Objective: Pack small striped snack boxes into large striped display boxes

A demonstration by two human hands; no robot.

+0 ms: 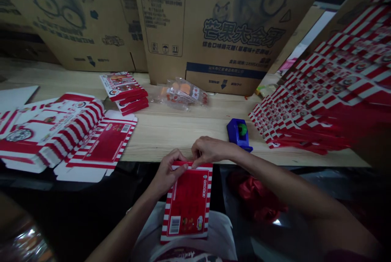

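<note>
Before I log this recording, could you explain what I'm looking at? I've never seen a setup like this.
There is no machine here: a person works with two bare hands. The single picture comes from a camera worn on the head, looking forward and down.

The left hand holds a red-and-white striped box near its top edge, in front of the body. The right hand has its fingers at that same edge; whether it grips is hard to tell.

On the wooden table, from left to right, are a stack of flat cartons, a small pile of striped packs, clear bags with orange pieces, a blue tape dispenser and a tall pile of striped boxes. Large brown boxes stand behind.
</note>
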